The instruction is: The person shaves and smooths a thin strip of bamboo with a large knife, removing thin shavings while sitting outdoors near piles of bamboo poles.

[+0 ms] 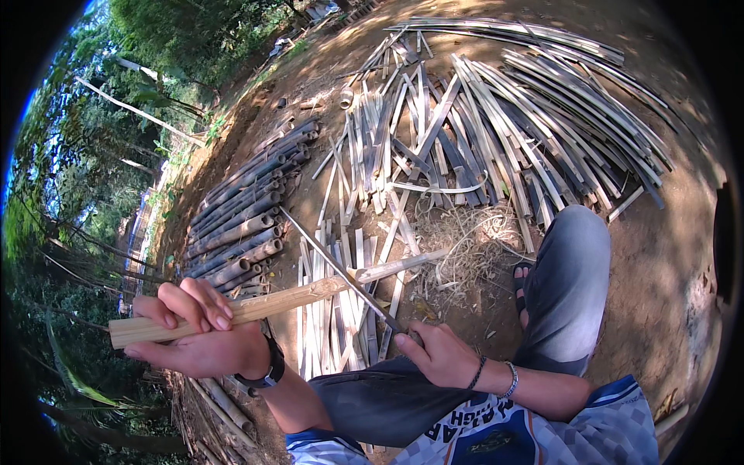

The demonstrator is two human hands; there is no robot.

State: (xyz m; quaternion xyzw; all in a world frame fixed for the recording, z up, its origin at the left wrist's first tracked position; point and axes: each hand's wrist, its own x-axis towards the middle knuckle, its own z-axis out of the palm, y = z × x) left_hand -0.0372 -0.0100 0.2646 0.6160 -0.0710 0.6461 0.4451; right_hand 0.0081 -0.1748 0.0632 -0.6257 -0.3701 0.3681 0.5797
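Note:
My left hand is wrapped around the thick near end of a long split bamboo strip, which slants up and away to the right. In my right hand is the handle of a long, thin-bladed knife, its tip pointing up and to the left. The blade crosses the bamboo strip near a node, about two thirds of the way along it. Whether the edge is biting into the bamboo cannot be made out. Most of the knife's handle is hidden by my fingers.
Several dark whole bamboo poles lie stacked to the left. Large heaps of split bamboo slats spread across the ground ahead, with a smaller bundle below the strip. Curly shavings lie beside my raised knee. Trees border the left.

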